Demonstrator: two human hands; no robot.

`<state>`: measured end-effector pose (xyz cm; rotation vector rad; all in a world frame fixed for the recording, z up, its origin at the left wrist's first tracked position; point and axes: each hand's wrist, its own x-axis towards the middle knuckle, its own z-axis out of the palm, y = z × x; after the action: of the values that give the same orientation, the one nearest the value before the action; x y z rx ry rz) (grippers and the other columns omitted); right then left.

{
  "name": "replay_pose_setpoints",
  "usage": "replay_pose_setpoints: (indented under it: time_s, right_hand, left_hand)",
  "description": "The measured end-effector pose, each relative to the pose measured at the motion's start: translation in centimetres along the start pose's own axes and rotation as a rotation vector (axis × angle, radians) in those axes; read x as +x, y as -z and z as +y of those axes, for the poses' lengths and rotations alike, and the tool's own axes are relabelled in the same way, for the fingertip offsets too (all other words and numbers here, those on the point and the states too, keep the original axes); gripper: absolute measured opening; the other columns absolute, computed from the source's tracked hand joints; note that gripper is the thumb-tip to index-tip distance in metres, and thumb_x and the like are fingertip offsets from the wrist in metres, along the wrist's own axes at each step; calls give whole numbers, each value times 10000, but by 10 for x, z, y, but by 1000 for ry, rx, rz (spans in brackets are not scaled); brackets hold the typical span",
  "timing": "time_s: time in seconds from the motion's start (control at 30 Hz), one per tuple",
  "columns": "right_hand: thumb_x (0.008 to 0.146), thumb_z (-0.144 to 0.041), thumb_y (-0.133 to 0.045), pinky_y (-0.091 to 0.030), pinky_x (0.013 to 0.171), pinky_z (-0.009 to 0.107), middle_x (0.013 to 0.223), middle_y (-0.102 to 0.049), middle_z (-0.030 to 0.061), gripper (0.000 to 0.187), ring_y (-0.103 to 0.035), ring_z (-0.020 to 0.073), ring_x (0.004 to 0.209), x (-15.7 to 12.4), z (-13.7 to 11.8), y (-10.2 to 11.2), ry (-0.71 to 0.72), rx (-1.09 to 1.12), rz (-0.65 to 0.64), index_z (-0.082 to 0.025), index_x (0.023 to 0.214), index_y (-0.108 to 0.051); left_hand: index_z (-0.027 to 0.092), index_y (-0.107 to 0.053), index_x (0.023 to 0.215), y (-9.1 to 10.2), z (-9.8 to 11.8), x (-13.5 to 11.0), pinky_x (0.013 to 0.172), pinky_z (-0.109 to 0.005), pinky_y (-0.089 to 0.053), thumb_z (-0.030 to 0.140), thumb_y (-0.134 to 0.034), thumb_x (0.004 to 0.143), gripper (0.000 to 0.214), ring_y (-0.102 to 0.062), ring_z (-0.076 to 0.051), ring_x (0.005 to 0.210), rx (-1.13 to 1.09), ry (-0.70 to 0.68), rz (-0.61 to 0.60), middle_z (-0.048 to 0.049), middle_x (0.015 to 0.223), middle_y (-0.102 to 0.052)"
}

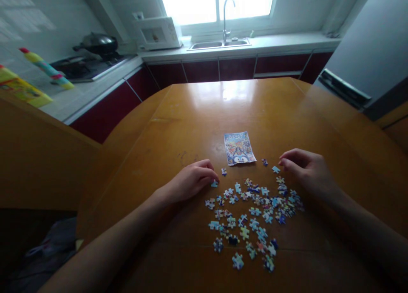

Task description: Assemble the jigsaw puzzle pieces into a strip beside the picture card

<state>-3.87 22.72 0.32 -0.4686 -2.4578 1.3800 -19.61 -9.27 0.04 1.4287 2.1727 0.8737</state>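
Observation:
My left hand (195, 179) rests on the wooden table with its fingers curled closed. At its fingertips is a light-blue puzzle piece (214, 183), lying low against the tabletop. Across from it, my right hand (307, 170) has thumb and forefinger brought together in a pinch; whatever may be between the tips is too small to make out. Just left of those tips lies a pale-blue puzzle piece (276, 169), and a dark one (264, 161) is a little farther off. Many loose puzzle pieces (255, 211) spread between my forearms, thickest at the right.
A creased picture sheet (239, 148) lies beyond the pieces, with a single puzzle piece (224, 172) near its lower left corner. The wooden table (204, 114) stretches toward a counter with a sink (207, 45), a microwave (159, 32) and a stove with a wok (99, 44).

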Motion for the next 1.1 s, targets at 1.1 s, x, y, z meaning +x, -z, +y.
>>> replay_pose_setpoints:
  time_s: [1.1]
  right_hand:
    - [833, -394, -679, -530, 646, 331, 798, -737, 47, 172, -672, 209, 712, 0, 1, -1, 3, 6, -5, -224, 822, -699]
  left_hand:
    - [161, -684, 870, 4, 3, -3, 590, -219, -443, 307, -749, 816, 169, -538, -99, 680, -4, 146, 4, -12, 865, -588]
